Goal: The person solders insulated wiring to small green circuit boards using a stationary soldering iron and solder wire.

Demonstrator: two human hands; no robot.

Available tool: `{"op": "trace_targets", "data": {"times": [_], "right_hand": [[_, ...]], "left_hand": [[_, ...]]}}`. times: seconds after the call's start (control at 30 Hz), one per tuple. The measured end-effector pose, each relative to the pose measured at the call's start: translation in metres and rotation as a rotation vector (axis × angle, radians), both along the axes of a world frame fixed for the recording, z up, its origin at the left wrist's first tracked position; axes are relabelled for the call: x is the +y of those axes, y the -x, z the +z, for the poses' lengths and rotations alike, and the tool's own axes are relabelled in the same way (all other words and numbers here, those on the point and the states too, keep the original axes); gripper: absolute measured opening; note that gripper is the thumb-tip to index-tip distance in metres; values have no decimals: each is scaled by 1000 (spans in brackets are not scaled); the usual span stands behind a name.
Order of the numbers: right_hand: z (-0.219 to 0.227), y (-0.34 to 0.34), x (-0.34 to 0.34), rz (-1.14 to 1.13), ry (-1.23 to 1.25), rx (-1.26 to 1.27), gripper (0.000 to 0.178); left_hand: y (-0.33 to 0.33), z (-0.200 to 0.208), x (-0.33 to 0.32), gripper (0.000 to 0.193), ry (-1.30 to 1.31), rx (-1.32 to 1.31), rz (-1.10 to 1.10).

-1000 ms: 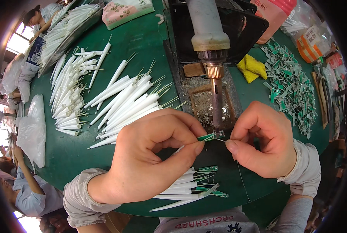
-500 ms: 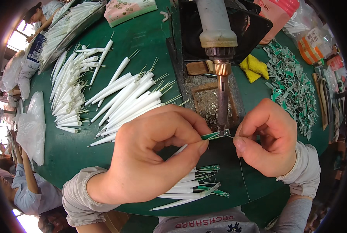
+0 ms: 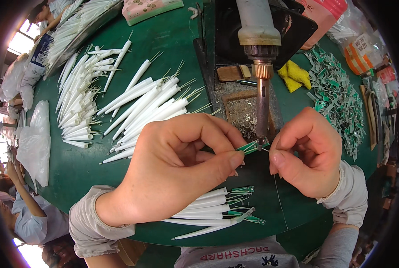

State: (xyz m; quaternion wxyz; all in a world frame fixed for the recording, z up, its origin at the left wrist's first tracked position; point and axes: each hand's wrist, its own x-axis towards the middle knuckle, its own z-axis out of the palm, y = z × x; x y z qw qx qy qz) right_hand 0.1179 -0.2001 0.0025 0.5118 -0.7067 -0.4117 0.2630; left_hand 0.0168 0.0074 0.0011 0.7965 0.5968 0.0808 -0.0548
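Observation:
Between thumb and fingertips, my left hand [image 3: 177,167] pinches a small green circuit board [image 3: 253,146] with thin pale wires lying along it. Its free end is right under the tip of an upright soldering iron [image 3: 262,107], which seems to touch it. Just to the right, my right hand [image 3: 307,154] is closed in a pinch on a thin solder wire [image 3: 280,203]. A short end of that wire points at the iron tip, and the rest trails down over the table. My left palm hides whatever else hangs from the board.
White tapered tubes with wire ends [image 3: 150,105] lie in piles on the green table [image 3: 164,42]. Several tubes with boards attached [image 3: 215,207] lie near the front edge. Loose circuit boards [image 3: 335,102] are heaped at right, beside a yellow sponge [image 3: 294,76]. Other people sit at left.
My left hand has turned the board slightly, so more of its green face shows at the iron tip. My right hand keeps its pinch close by. The whole view has shifted a little.

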Motion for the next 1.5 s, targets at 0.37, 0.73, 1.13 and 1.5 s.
{"op": "trace_targets", "data": {"times": [0.37, 0.73, 1.13, 1.5], "right_hand": [[-20, 4, 2, -150, -149, 207, 11], [-32, 13, -11, -79, -153, -14, 13], [-17, 58, -72, -134, -145, 42, 12], [-99, 160, -114, 353, 95, -122, 16]], "left_hand": [[4, -3, 4, 6, -25, 97, -24], [24, -3, -1, 6, -664, -288, -222], [73, -5, -17, 36, -1112, -503, -174], [98, -20, -42, 66, -1494, -501, -57]]}}
